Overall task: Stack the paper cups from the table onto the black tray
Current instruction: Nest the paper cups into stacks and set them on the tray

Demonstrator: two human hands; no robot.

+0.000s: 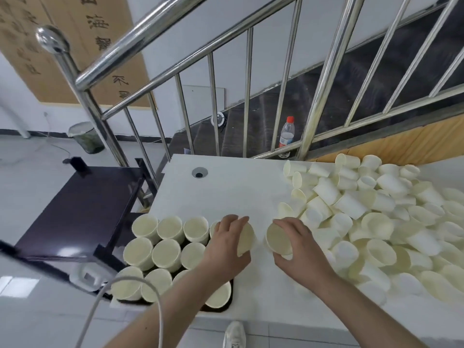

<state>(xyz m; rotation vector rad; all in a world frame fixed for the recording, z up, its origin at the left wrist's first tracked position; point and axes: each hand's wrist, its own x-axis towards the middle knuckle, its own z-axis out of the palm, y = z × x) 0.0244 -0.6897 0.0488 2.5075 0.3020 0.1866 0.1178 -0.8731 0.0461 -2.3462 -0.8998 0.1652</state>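
The black tray (227,306) at the table's (226,192) near left edge is almost wholly hidden under upright cream paper cup stacks (165,249), only a dark corner showing. The left hand (226,241) curls round one cup (244,238), tilted on its side above the tray's right edge. The right hand (296,243) grips another tilted cup (277,238) beside the loose heap of cups (376,217), which runs off the right edge.

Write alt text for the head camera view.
Each hand, left and right, holds one paper cup above a white table. Upright cups fill a black tray at left; loose cups are heaped at right.
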